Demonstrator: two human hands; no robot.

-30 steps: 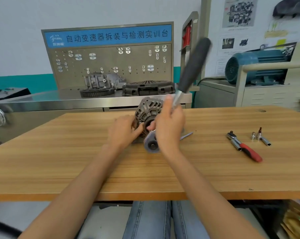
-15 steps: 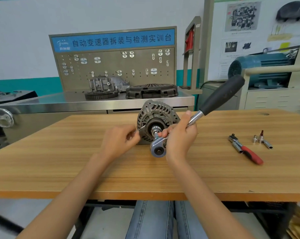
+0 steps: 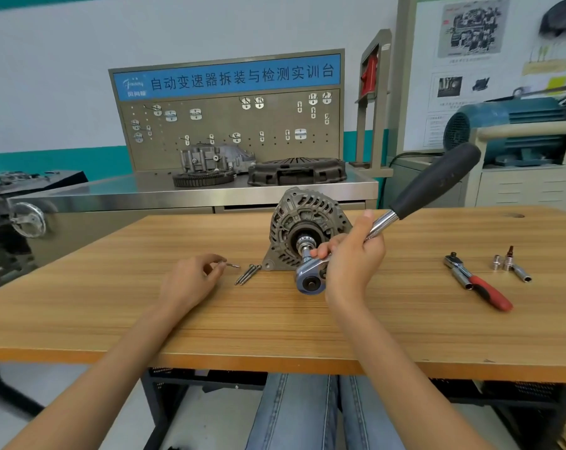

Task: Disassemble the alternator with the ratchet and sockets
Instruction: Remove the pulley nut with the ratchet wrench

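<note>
Hands: right gripping ratchet, left pinching bolt.

Wood-grain bench, matt; dull cast-metal alternator; glossy chrome ratchet with matt black rubbery handle.

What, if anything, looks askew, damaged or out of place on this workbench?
Nothing stands out. The alternator stands on the wooden table with the ratchet in the right hand. Loose bolts lie beside it, and the left hand pinches another.
</note>
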